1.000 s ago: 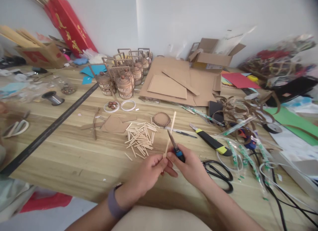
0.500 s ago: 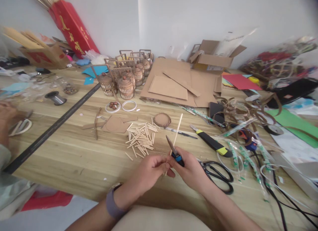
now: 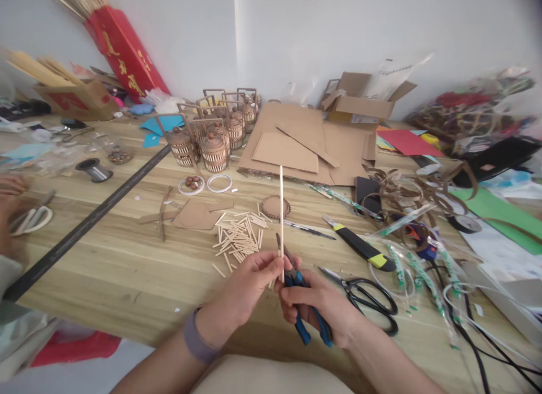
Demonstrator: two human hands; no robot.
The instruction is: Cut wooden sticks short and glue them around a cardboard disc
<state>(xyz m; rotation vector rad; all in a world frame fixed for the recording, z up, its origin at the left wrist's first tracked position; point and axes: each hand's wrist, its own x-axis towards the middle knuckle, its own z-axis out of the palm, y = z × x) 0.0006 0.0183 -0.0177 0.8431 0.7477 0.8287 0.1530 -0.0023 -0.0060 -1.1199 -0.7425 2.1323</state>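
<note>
Tilts wooden stick upright from its earlier lean, pinching it in left hand above desk, gripping needle-nose pliers in right hand, with short sticks already heaped beyond and this longer one seemingly uncut.

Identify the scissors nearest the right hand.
The black-handled scissors, just beside the right hand; the white-handled pair lies at the far left, by another person's hand.

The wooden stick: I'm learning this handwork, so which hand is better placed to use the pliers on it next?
Probably the right hand: it already holds the blue-handled pliers, close to the wooden stick. The left hand is occupied, pinching the stick upright.
</note>
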